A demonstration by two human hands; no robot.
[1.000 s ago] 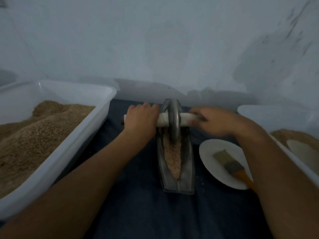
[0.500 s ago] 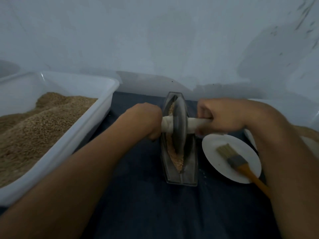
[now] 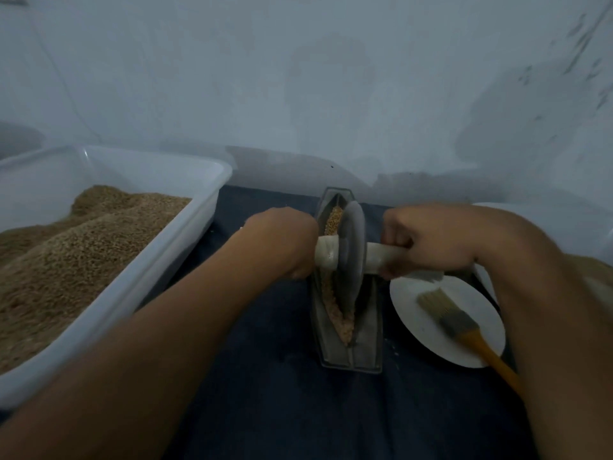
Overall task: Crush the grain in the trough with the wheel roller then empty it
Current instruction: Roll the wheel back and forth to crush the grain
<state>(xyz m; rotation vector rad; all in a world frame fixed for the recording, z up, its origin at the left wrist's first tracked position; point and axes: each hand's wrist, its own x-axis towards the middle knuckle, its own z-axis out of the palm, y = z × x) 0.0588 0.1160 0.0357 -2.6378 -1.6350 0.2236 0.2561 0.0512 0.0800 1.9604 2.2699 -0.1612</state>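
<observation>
A narrow metal trough (image 3: 368,343) lies lengthwise on the dark cloth in the middle. Brown grain (image 3: 331,224) fills its groove, whole at the far end and paler and finer at the near end. A grey wheel roller (image 3: 352,257) stands upright in the groove around the trough's middle, on a pale cross handle (image 3: 326,252). My left hand (image 3: 282,242) grips the handle's left end. My right hand (image 3: 428,239) grips its right end.
A large white tub (image 3: 139,277) full of brown grain stands at the left. A white plate (image 3: 428,333) with a yellow-handled brush (image 3: 454,322) lies right of the trough. Another white container (image 3: 544,217) sits at the far right, mostly hidden by my right arm. A wall rises close behind.
The wheel has rolled from the trough's far end toward me to its middle, both hands moving with the handle. Grain at the far end is uncovered again.
</observation>
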